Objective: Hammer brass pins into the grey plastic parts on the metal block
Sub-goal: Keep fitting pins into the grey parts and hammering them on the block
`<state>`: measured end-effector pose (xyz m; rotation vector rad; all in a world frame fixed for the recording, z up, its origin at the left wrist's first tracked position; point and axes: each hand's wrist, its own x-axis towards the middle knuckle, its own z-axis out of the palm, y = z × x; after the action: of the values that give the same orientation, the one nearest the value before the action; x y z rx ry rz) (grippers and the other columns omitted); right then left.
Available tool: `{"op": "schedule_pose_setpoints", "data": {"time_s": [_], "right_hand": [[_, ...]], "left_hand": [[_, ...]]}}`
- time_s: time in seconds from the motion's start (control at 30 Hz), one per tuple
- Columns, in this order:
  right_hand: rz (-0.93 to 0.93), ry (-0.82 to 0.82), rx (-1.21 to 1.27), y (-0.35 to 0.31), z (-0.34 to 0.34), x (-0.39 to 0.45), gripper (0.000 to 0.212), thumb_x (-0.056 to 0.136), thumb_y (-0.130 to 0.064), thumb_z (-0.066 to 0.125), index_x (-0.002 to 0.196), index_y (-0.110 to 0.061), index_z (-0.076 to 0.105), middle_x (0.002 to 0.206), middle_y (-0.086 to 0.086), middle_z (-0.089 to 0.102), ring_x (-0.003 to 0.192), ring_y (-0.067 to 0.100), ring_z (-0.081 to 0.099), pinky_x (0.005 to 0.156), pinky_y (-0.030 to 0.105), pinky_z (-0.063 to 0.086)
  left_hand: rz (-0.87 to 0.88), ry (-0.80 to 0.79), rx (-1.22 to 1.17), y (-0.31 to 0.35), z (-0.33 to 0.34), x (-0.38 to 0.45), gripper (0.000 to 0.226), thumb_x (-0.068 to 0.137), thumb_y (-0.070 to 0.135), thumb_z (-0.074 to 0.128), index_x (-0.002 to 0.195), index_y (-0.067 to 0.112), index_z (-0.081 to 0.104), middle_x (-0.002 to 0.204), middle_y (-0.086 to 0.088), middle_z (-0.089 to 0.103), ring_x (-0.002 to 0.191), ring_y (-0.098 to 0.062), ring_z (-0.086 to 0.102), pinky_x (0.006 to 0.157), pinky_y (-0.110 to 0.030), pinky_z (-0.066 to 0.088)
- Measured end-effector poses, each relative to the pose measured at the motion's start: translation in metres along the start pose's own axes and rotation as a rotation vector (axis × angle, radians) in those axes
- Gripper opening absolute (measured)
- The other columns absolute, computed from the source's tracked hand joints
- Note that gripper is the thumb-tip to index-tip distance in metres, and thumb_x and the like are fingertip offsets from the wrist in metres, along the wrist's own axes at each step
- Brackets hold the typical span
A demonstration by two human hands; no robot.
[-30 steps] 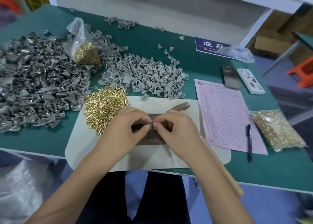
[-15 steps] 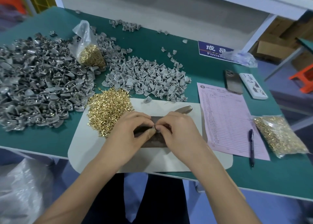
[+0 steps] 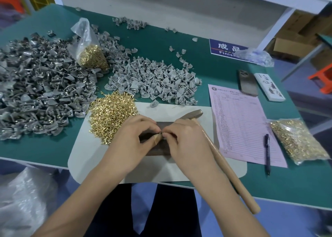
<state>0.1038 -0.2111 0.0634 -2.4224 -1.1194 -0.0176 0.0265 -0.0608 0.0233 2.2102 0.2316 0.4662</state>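
Since a second ago the hands have hardly moved; both stay over the metal block [image 3: 158,151], fingertips meeting.

Two clear bags hold brass pins: an open bag [image 3: 89,48] far left of the fingers, among the dark grey parts [image 3: 36,86], and a bag [image 3: 298,139] well to the right, past the pink form [image 3: 240,122].

The left hand [image 3: 133,143] and right hand [image 3: 183,143] each pinch narrowly at one small spot between thumb and forefinger; what they hold is too small to tell. The block lies directly beneath the fingers on a pale mat [image 3: 179,170] on the desk [image 3: 45,150].

One loose heap of brass pins [image 3: 111,114] sits just left of the fingers, one pile of light grey parts [image 3: 154,82] beyond them, one hammer [image 3: 222,157] along the right wrist.
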Motion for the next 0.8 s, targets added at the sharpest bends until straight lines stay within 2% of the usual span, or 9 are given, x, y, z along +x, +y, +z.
{"op": "schedule_pose_setpoints", "data": {"time_s": [0.1, 0.2, 0.37, 0.47, 0.53, 0.6, 0.7, 0.77, 0.8], "right_hand": [[0.002, -0.074, 0.021, 0.002, -0.007, 0.008, 0.014, 0.090, -0.009, 0.065, 0.085, -0.011, 0.077, 0.081, 0.007, 0.066, 0.083, 0.026, 0.059, 0.077, 0.035, 0.040], [0.027, -0.055, 0.071, 0.004, -0.004, 0.007, 0.013, 0.089, -0.009, 0.067, 0.084, -0.013, 0.078, 0.081, 0.005, 0.067, 0.081, 0.023, 0.060, 0.078, 0.037, 0.042], [0.116, 0.065, 0.194, 0.006, 0.002, -0.002, 0.014, 0.086, -0.007, 0.073, 0.083, -0.018, 0.081, 0.073, -0.003, 0.067, 0.069, 0.004, 0.046, 0.075, 0.020, 0.035], [0.117, 0.034, 0.181, 0.005, -0.003, 0.000, 0.014, 0.088, -0.011, 0.072, 0.085, -0.021, 0.081, 0.071, -0.008, 0.062, 0.067, 0.004, 0.043, 0.074, 0.016, 0.034], [0.102, -0.014, 0.122, 0.002, -0.007, 0.002, 0.014, 0.091, -0.015, 0.069, 0.085, -0.021, 0.080, 0.072, -0.007, 0.060, 0.070, 0.008, 0.048, 0.079, 0.024, 0.039], [0.079, -0.084, -0.026, -0.005, -0.008, 0.004, 0.017, 0.094, -0.017, 0.061, 0.087, -0.018, 0.076, 0.081, -0.001, 0.063, 0.084, 0.020, 0.055, 0.082, 0.035, 0.043], [0.082, -0.131, -0.193, -0.018, -0.006, 0.008, 0.017, 0.097, -0.011, 0.054, 0.094, -0.017, 0.070, 0.093, 0.000, 0.057, 0.101, 0.022, 0.050, 0.074, 0.030, 0.037], [0.093, -0.134, -0.217, -0.022, -0.007, 0.008, 0.016, 0.096, -0.010, 0.055, 0.095, -0.016, 0.070, 0.094, 0.001, 0.056, 0.103, 0.022, 0.049, 0.072, 0.029, 0.032], [0.099, -0.138, -0.215, -0.022, -0.008, 0.008, 0.016, 0.096, -0.011, 0.056, 0.094, -0.017, 0.070, 0.096, 0.001, 0.059, 0.102, 0.022, 0.051, 0.073, 0.030, 0.035]], "left_hand": [[-0.004, -0.004, 0.003, -0.001, 0.000, 0.001, 0.015, 0.081, 0.022, 0.079, 0.087, 0.035, 0.073, 0.101, 0.020, 0.062, 0.106, -0.004, 0.055, 0.092, -0.014, 0.037], [-0.025, -0.007, 0.003, 0.000, -0.001, 0.002, 0.013, 0.081, 0.022, 0.081, 0.086, 0.032, 0.076, 0.101, 0.021, 0.063, 0.105, 0.000, 0.054, 0.090, -0.013, 0.037], [-0.021, -0.023, -0.019, 0.004, -0.003, 0.002, 0.011, 0.082, 0.024, 0.080, 0.084, 0.034, 0.074, 0.101, 0.019, 0.064, 0.105, -0.001, 0.055, 0.094, -0.020, 0.039], [0.000, -0.014, -0.004, 0.003, -0.003, 0.001, 0.011, 0.083, 0.022, 0.079, 0.087, 0.031, 0.074, 0.099, 0.019, 0.063, 0.104, -0.003, 0.056, 0.095, -0.022, 0.041], [0.004, -0.013, 0.011, 0.003, -0.002, 0.000, 0.013, 0.084, 0.020, 0.078, 0.089, 0.031, 0.072, 0.099, 0.018, 0.063, 0.104, -0.005, 0.056, 0.094, -0.024, 0.042], [0.007, -0.013, 0.029, 0.002, -0.001, 0.000, 0.016, 0.083, 0.017, 0.079, 0.090, 0.030, 0.072, 0.099, 0.018, 0.063, 0.104, -0.008, 0.057, 0.093, -0.028, 0.044], [0.019, -0.005, 0.031, 0.001, -0.001, 0.002, 0.015, 0.082, 0.019, 0.080, 0.089, 0.030, 0.073, 0.099, 0.018, 0.064, 0.102, -0.008, 0.058, 0.093, -0.026, 0.045], [0.022, -0.005, 0.031, 0.000, -0.001, 0.003, 0.012, 0.082, 0.023, 0.080, 0.087, 0.031, 0.073, 0.098, 0.018, 0.064, 0.101, -0.006, 0.058, 0.092, -0.024, 0.044], [0.019, -0.008, 0.036, 0.000, -0.001, 0.003, 0.011, 0.082, 0.023, 0.081, 0.087, 0.030, 0.074, 0.098, 0.018, 0.065, 0.101, -0.007, 0.058, 0.093, -0.024, 0.045]]}}
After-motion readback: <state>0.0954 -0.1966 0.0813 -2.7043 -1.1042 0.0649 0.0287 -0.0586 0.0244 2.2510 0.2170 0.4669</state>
